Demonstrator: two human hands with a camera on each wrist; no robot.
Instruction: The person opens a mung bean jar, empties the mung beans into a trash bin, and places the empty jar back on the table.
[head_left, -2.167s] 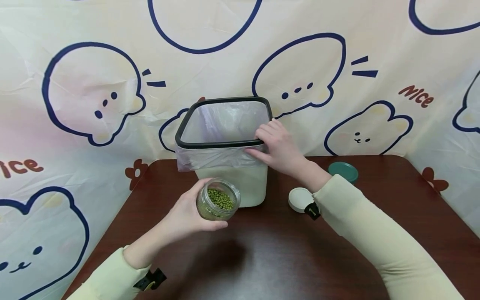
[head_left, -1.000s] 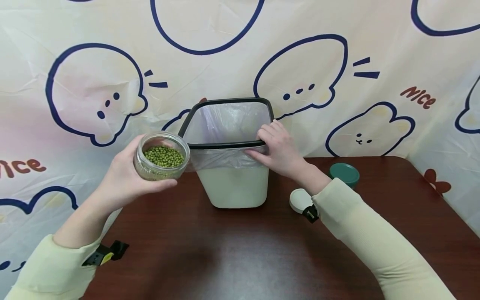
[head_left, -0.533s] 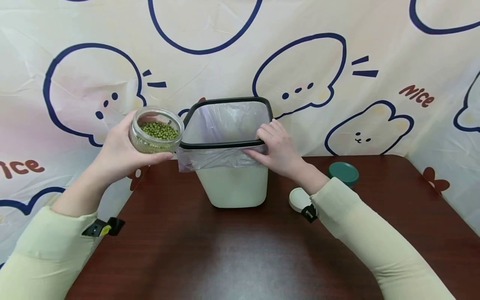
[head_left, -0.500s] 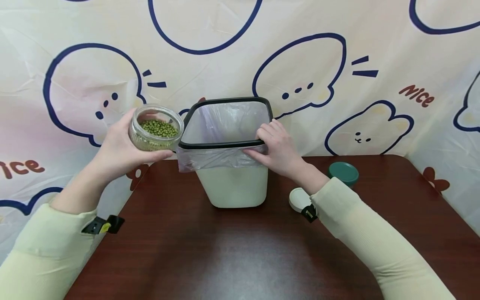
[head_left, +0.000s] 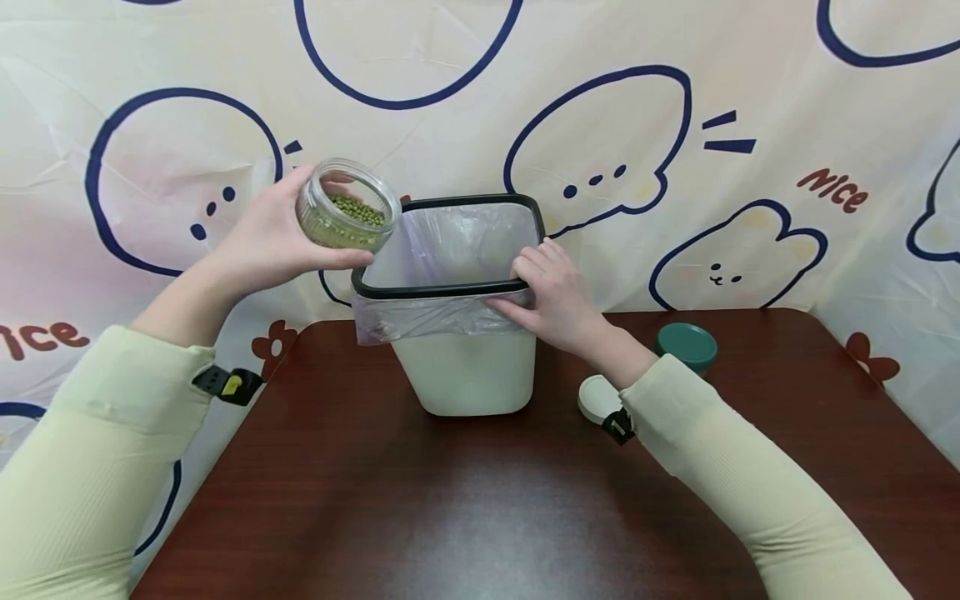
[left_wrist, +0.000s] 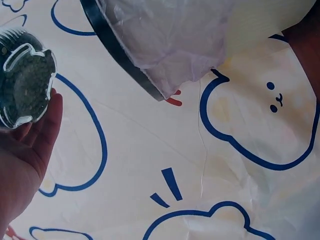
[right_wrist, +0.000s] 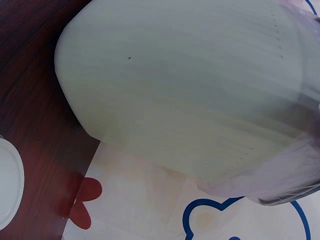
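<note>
A clear jar [head_left: 347, 208] of green mung beans [head_left: 358, 210] is tilted toward the right in my left hand [head_left: 273, 229], which grips it around the side. It is raised by the left rim of a pale trash bin [head_left: 472, 375]. In the left wrist view the jar's base [left_wrist: 30, 80] shows dark beans through it. The bin has a black rim [head_left: 450, 291] and a translucent plastic liner [head_left: 465, 242] folded over its edge. My right hand [head_left: 558, 292] holds the bin's front right rim, fingers over the top and thumb outside against the liner.
On the brown table [head_left: 480, 500], a white lid [head_left: 598, 398] lies right of the bin, partly behind my right wrist. Farther back stands a green-topped container [head_left: 686, 345]. A printed cloth [head_left: 450, 150] hangs close behind the bin and along both sides.
My left hand first carried the jar leftward from in front of the bin, then up and rightward to the bin's left rim. The jar now leans more. My right hand stays on the rim.
</note>
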